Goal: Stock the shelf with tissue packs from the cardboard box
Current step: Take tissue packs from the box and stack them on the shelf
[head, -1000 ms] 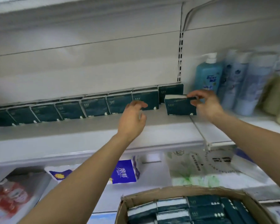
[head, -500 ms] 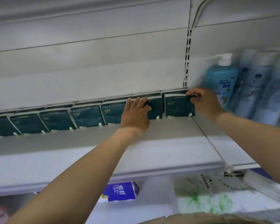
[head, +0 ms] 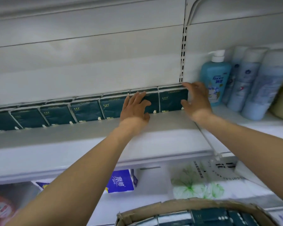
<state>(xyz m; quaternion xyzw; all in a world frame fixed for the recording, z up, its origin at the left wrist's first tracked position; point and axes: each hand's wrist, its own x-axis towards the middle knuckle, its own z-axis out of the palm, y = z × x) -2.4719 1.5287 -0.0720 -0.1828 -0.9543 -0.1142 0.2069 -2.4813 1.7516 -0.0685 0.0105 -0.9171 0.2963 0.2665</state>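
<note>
Presses left hand [head: 136,108] flat, fingers straight, against the row of tissue packs [head: 87,111] on the shelf [head: 88,136]. Steadies the end pack [head: 171,100] with relaxed, ungripping right hand [head: 197,100]. Leaves the cardboard box [head: 153,210] straight below, nearer the right.
</note>
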